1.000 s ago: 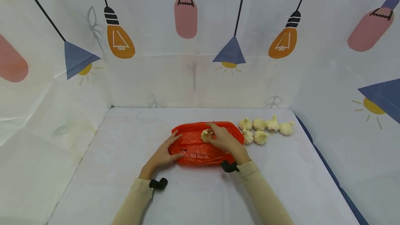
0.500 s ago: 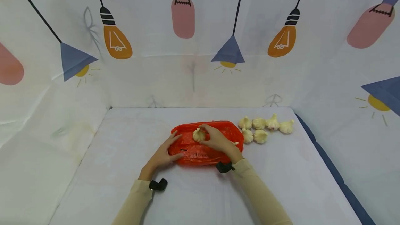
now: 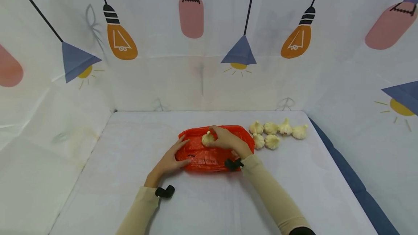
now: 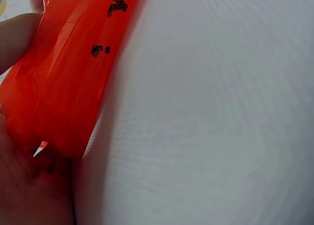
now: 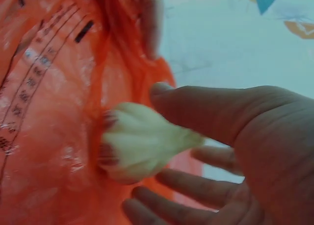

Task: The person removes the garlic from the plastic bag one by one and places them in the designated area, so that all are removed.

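A red plastic bag [image 3: 209, 157], spread wide and low like a lined tray, lies mid-table; black print shows on it in the wrist views. My left hand [image 3: 169, 159] holds its left end, the thumb at the near side and the fingers over the far side. Within the bag sits a garlic bulb [image 3: 208, 138], its stem towards my right palm in the right wrist view. Around this bulb [image 5: 135, 141] my right hand [image 3: 226, 140] keeps its thumb and fingers spread, the thumb overlapping it from above. The right forearm hides part of the bag's right side.
Several more garlic bulbs [image 3: 270, 129] lie in two rows just right of the bag. A white cover lies over the table [image 3: 202, 202]. Behind stands a white sheet [image 3: 156, 79] printed with lamps and bulbs.
My right hand has carried the garlic bulb leftwards over the bag; in the last half second the bulb stays put and the fingers loosen around it. My left hand holds its place.
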The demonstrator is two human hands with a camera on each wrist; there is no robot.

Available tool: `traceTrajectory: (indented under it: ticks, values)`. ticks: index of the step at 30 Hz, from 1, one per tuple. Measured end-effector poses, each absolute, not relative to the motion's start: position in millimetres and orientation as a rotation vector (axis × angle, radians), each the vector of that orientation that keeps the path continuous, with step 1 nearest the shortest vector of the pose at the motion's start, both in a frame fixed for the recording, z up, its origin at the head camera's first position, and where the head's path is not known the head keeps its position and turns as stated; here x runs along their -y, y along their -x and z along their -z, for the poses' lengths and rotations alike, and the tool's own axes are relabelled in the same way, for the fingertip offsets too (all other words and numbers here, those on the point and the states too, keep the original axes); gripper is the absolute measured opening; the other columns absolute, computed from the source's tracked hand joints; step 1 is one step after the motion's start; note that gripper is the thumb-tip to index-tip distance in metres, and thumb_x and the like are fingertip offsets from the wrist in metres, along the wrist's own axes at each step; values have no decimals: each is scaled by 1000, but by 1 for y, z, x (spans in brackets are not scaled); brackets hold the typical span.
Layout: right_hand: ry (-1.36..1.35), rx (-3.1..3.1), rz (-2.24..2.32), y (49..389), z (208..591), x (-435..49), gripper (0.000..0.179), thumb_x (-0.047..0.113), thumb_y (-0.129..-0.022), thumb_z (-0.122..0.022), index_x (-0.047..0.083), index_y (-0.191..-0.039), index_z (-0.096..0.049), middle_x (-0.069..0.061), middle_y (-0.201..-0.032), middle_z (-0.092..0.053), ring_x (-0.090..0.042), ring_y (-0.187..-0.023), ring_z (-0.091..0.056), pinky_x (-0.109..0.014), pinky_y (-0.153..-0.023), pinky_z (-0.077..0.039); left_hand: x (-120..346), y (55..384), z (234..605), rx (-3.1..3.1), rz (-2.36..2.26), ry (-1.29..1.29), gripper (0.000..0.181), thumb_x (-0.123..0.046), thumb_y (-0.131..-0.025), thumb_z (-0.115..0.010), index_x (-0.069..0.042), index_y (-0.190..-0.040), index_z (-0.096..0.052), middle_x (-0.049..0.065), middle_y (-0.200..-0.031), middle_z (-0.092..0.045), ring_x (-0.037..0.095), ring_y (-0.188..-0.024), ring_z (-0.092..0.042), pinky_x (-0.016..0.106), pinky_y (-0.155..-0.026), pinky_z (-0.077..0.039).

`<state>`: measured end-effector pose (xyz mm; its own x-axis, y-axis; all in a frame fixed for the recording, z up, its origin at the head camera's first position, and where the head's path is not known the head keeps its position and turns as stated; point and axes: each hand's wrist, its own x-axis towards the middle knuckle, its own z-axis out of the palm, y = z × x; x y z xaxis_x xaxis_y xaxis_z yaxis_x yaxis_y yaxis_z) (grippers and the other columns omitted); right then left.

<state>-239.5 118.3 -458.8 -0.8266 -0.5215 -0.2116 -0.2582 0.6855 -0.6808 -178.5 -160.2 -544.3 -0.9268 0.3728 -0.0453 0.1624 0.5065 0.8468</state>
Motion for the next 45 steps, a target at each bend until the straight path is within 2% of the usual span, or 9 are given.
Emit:
traceTrajectory:
  ticks: [8,19,28,38,45]
  values:
    - [550,-2509,1027,243,482,-119,68,32,-92,-79,7,-147,-50,-13,-145,-58,-31,-132,-56,-52,-112,-47,160,178,544,-2535,-1381,-471,86,-44,-88,-79,-26,-161,-38,0,-174,-16,36,-160,-14,66,-124,-16]
    - [556,-2584,1043,239,496,-113,60,31,-93,-78,6,-141,-54,-10,-134,-64,-24,-118,-61,-46,-105,-53,161,178,544,-2536,-1395,-480,86,-44,-88,-79,-25,-161,-38,2,-174,-16,36,-160,-13,66,-124,-16]
    - [550,-2622,1049,236,497,-111,55,25,-92,-79,4,-136,-55,-9,-123,-65,-20,-106,-61,-41,-95,-55,161,178,545,-2546,-1383,-489,86,-42,-88,-79,-23,-161,-37,2,-174,-16,36,-160,-13,67,-124,-15]
    - [501,-2589,1134,227,489,-111,50,22,-91,-79,7,-133,-56,-9,-124,-65,-21,-109,-61,-40,-95,-56,161,176,543,-2550,-1370,-465,85,-42,-89,-78,-26,-161,-37,0,-174,-17,36,-160,-14,68,-124,-16]
    - [478,-2592,1206,221,478,-116,55,23,-89,-81,7,-135,-56,-8,-124,-64,-21,-109,-62,-39,-95,-57,160,176,543,-2550,-1378,-477,86,-42,-88,-78,-25,-161,-37,0,-174,-17,35,-160,-14,67,-124,-16]
